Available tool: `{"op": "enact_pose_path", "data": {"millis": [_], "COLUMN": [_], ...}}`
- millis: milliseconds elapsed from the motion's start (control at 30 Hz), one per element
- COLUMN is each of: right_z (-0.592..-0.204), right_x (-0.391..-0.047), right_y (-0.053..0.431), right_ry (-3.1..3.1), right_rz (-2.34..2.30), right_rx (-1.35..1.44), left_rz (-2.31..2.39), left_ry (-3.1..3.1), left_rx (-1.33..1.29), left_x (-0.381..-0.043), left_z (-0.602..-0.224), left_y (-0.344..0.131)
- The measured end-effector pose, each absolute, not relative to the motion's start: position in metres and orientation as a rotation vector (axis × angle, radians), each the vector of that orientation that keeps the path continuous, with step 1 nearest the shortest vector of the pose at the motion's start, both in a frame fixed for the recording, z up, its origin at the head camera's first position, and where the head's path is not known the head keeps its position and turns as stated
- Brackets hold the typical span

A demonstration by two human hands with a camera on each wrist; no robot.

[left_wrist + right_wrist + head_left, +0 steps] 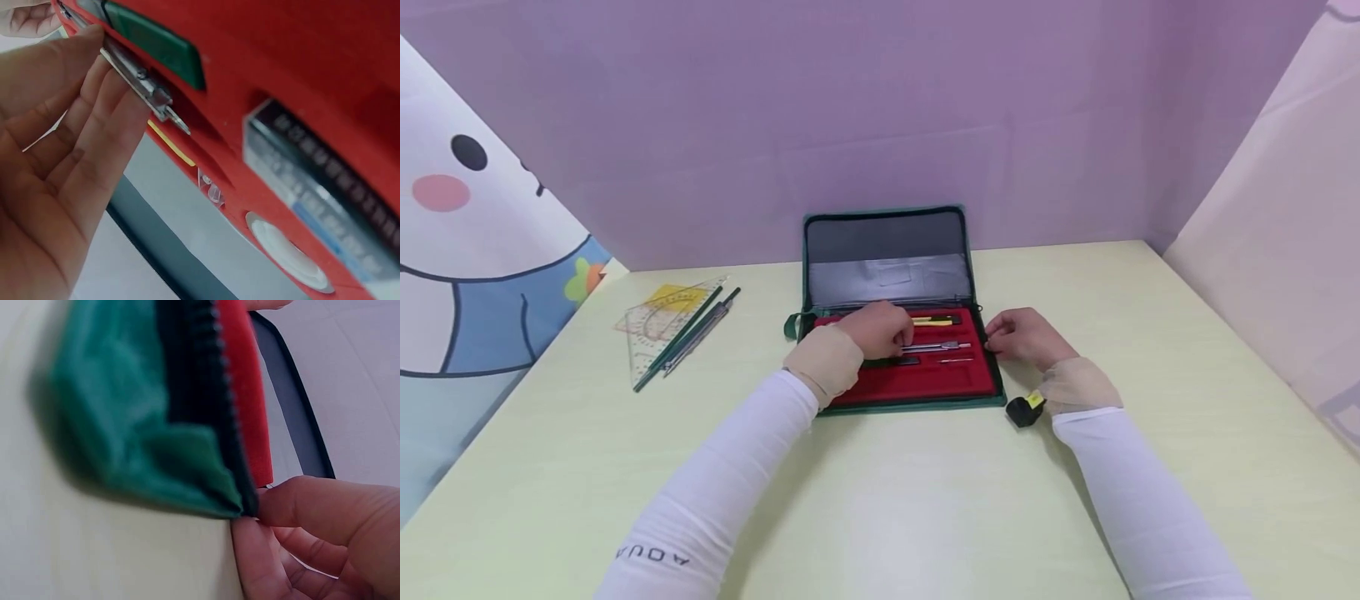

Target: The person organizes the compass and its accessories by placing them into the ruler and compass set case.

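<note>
A green zip case with a red lined tray lies unfolded on the table, its dark lid raised at the back. My left hand reaches over the tray and pinches a silver drawing compass between thumb and fingers, along its slot. A green piece sits beside the compass, and a small labelled box lies farther along the tray. At the case's right edge, my right hand grips the zipped rim between thumb and fingers.
Left on the table lie clear set squares, a yellow protractor, a green pencil and another silver compass. A black and yellow item is by my right wrist. A yellow and black strip-shaped tool is in the tray.
</note>
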State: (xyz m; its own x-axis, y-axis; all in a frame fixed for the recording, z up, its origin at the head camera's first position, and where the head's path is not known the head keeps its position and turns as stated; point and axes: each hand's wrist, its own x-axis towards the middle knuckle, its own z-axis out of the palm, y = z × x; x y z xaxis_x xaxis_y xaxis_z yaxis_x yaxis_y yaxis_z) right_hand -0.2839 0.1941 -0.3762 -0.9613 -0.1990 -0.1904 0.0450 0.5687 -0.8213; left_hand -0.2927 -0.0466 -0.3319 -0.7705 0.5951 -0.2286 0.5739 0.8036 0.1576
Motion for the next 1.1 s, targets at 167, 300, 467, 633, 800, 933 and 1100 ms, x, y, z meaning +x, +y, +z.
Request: {"op": "enact_pose_path", "data": {"millis": [167,300,467,633,800,933,1100], "right_z": [-0.375,-0.374,-0.376,-0.376,-0.377,-0.377,-0.375], "right_x": [-0.284,-0.284,-0.283,-0.282,-0.283,-0.283,-0.283], "right_y": [0.195,0.195,0.195,0.194,0.194,0.193,0.194], "right_ry": [2.530,2.526,2.522,2.533,2.527,2.530,2.545], "right_rz": [-1.355,-1.370,-1.359,-1.354,-1.345,-1.341,-1.333], "right_rx": [-0.130,-0.146,-0.148,-0.143,-0.138,-0.135,-0.133], "left_rz": [0.177,0.243,0.288,0.292,0.288,0.279,0.241], "left_ry": [2.767,2.807,2.827,2.848,2.855,2.860,2.881], "left_rx": [0.858,0.827,0.764,0.718,0.692,0.697,0.705], "left_x": [-0.293,-0.291,-0.285,-0.281,-0.280,-0.280,-0.280], "left_z": [-0.334,-0.336,-0.334,-0.333,-0.333,-0.334,-0.334], "left_y": [-0.045,-0.044,-0.043,-0.042,-0.042,-0.041,-0.039]}}
